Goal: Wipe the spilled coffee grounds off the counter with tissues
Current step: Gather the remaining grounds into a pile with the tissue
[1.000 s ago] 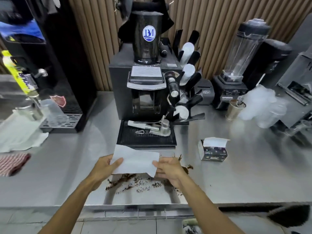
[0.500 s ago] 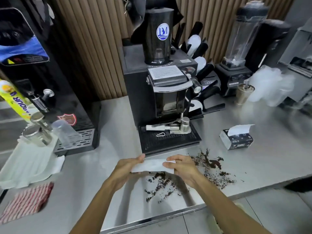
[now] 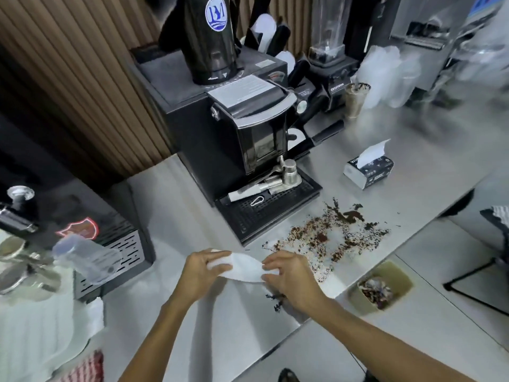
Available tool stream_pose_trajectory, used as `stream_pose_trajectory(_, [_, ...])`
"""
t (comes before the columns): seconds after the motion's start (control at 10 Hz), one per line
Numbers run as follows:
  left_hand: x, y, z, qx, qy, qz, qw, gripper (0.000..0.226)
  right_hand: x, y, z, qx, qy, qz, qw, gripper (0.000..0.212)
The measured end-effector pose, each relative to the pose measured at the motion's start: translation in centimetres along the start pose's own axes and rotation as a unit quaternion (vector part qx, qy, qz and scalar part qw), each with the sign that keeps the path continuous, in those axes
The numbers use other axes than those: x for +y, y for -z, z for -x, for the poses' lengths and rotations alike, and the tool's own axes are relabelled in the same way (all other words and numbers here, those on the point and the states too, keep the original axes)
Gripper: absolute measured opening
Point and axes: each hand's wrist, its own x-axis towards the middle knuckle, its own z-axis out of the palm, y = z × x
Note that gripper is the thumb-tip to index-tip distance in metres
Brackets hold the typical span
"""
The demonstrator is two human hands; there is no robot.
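Observation:
A folded white tissue [image 3: 242,267] is held between both hands just above the steel counter [image 3: 192,216]. My left hand [image 3: 205,272] grips its left end with curled fingers. Its right end is pinched by my right hand [image 3: 290,277]. Dark coffee grounds [image 3: 330,235] lie scattered over the counter to the right of my hands, near the front edge. A few grains [image 3: 275,299] show under my right wrist. A dark tissue pack [image 3: 369,170] with a white sheet sticking out stands further back on the right.
A black coffee grinder [image 3: 234,111] with a drip tray [image 3: 270,210] stands right behind my hands. A blender [image 3: 327,37] and plastic cups [image 3: 385,75] are at the back right. A bin [image 3: 381,285] sits below the counter edge. White cloths [image 3: 41,326] lie left.
The tissue went from a spread sheet to a narrow folded strip between my hands. The view swung left and tilted, so the grounds now lie to the right of my hands.

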Motion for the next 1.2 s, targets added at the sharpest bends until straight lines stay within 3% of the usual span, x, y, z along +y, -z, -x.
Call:
stream_pose_trajectory(0.1, [-0.5,0.3,0.1,-0.042,-0.015,-0.069,0.997,0.031,0.3,-2.2,1.6,0.016,0.076,0.085,0.993,0.015])
stream_pose_trajectory(0.2, [-1.8,0.7,0.6,-0.091,-0.086,-0.177,0.976,0.020,0.5,-4.3,3.9,0.047,0.110,0.143,0.983,0.025])
stream_pose_trajectory(0.3, [-4.1,0.5,1.4,-0.064,-0.215,-0.305,0.925,0.012,1.1,-6.9,5.7,0.032,0.136,0.208,0.968,0.025])
stream_pose_trajectory(0.4, [-6.0,-0.2,2.3,-0.005,-0.275,-0.392,0.878,0.010,1.7,-9.5,7.2,0.003,0.146,0.270,0.952,0.026])
stream_pose_trajectory(0.5, [-6.0,-1.6,2.9,0.016,-0.256,-0.399,0.881,0.034,1.5,-10.6,8.5,0.013,0.146,0.299,0.943,0.025])
stream_pose_trajectory(0.6, [-5.9,-4.1,2.8,0.006,-0.264,-0.384,0.885,0.043,2.3,-10.1,9.7,0.031,0.125,0.311,0.942,0.020])
stream_pose_trajectory(0.7, [-4.8,-6.8,1.9,-0.002,-0.248,-0.351,0.903,0.042,3.9,-7.9,10.0,0.044,0.045,0.309,0.949,0.038])
stream_pose_trajectory(0.8, [-3.0,-8.1,0.9,-0.011,-0.248,-0.340,0.907,0.035,4.9,-5.7,9.0,0.069,0.025,0.279,0.957,0.046])
stream_pose_trajectory(0.9, [-3.3,-7.3,1.0,0.017,-0.219,-0.316,0.923,0.018,3.6,-5.8,8.5,0.067,0.050,0.270,0.959,0.040])
stream_pose_trajectory(1.0, [-5.1,-5.6,1.8,0.034,-0.145,-0.325,0.934,0.026,1.5,-8.6,8.8,0.017,0.044,0.254,0.966,0.046])
stream_pose_trajectory(1.1, [-5.7,-4.6,2.0,0.021,-0.089,-0.350,0.932,0.027,0.4,-11.4,8.1,-0.020,0.092,0.309,0.946,0.058])
stream_pose_trajectory(1.2, [-4.7,-5.5,1.0,0.025,-0.113,-0.353,0.929,0.029,0.1,-11.5,6.6,0.017,0.044,0.288,0.956,0.047])
